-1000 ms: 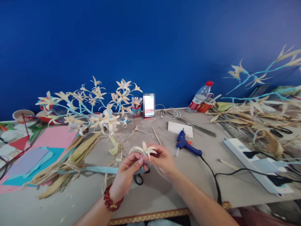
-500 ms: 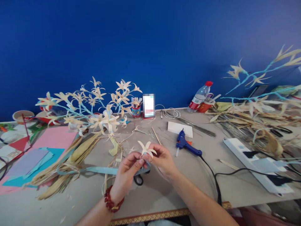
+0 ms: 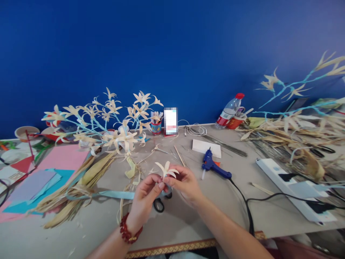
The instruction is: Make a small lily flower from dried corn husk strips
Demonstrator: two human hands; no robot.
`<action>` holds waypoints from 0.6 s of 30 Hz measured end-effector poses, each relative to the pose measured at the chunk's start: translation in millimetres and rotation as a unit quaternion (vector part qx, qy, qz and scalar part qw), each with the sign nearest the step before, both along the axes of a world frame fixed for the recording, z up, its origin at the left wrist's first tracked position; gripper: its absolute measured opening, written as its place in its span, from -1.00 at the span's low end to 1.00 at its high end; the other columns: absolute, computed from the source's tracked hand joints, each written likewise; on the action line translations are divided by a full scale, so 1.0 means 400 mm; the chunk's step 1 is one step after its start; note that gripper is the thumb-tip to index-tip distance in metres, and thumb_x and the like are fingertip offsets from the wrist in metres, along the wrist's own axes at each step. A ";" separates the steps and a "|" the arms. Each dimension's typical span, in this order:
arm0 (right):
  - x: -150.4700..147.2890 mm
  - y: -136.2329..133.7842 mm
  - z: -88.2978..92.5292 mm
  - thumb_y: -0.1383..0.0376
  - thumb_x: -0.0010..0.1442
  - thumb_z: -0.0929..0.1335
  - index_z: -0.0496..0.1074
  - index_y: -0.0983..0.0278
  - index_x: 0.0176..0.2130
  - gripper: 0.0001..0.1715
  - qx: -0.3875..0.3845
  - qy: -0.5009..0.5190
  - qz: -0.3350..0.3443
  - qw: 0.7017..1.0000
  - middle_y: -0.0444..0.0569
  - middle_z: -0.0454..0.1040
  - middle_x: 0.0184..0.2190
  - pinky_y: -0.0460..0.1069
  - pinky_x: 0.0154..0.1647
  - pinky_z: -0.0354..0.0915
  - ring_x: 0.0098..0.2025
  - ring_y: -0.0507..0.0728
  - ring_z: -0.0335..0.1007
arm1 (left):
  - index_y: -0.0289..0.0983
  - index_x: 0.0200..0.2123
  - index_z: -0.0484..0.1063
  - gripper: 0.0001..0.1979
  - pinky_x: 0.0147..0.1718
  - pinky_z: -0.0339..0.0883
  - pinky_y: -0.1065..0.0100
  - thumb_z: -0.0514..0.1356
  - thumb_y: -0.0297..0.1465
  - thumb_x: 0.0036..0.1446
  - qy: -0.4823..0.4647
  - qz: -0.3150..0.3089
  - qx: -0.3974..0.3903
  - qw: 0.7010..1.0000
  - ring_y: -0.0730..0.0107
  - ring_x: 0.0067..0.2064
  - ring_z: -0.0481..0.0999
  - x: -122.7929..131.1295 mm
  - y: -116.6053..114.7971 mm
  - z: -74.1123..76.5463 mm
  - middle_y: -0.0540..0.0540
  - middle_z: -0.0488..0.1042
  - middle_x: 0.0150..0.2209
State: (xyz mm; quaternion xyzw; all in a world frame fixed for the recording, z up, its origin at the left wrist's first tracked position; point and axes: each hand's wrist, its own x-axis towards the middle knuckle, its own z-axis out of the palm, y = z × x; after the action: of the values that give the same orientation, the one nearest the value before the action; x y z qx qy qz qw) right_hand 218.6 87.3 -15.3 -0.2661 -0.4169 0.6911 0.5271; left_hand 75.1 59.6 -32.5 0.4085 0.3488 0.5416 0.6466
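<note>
A cream husk flower (image 3: 167, 170) with narrow curled petals is pinched at its base between both hands, above the middle of the table. My left hand (image 3: 148, 190), with a red bead bracelet at the wrist, grips it from the left, thumb and fingers pressed together. From the right, my right hand (image 3: 185, 182) has closed thumb and fingers on the same base. A light blue strip (image 3: 115, 194) runs leftward from behind my left hand. Black scissor handles (image 3: 159, 205) show just under the hands; the blades are hidden.
Blue glue gun (image 3: 214, 165), its cord and a white power strip (image 3: 293, 190) lie right. Flowered branches (image 3: 105, 122), husks (image 3: 94, 172) and coloured papers (image 3: 63, 157) are left. At the back stand a phone (image 3: 170, 121), a pen cup (image 3: 156, 126) and a bottle (image 3: 229, 111).
The flower has turned slightly between the fingers, its petals now leaning more to the left. Slightly more of the black scissor handles shows below the hands.
</note>
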 end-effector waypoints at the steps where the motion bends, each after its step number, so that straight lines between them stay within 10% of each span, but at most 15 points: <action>1: 0.001 0.000 0.002 0.21 -0.05 0.56 0.45 0.30 -0.49 -0.71 -0.002 -0.002 0.006 1.000 -0.20 0.43 -0.56 -0.12 -0.54 0.31 -0.58 -0.02 0.35 | -0.27 -0.38 0.46 -0.90 -0.31 0.31 0.43 0.29 -0.36 0.12 0.000 -0.002 -0.001 1.000 0.46 -0.38 0.46 0.000 0.000 0.000 -0.02 0.52 -0.44; 18: 0.005 0.003 0.002 0.23 -0.04 0.55 0.46 0.29 -0.48 -0.74 0.002 0.017 0.037 0.999 -0.20 0.42 -0.55 -0.10 -0.54 0.36 -0.59 -0.01 0.39 | -0.28 -0.41 0.49 -0.86 -0.38 0.30 0.45 0.34 -0.33 0.04 -0.017 -0.008 -0.038 0.999 0.47 -0.43 0.45 0.000 0.002 0.004 -0.01 0.51 -0.49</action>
State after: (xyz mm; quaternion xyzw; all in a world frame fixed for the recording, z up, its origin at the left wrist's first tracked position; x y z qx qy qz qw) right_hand 220.6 88.6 -14.4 -0.2383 -0.4188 0.7134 0.5088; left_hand 75.0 60.4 -31.0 0.3775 0.3549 0.5295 0.6717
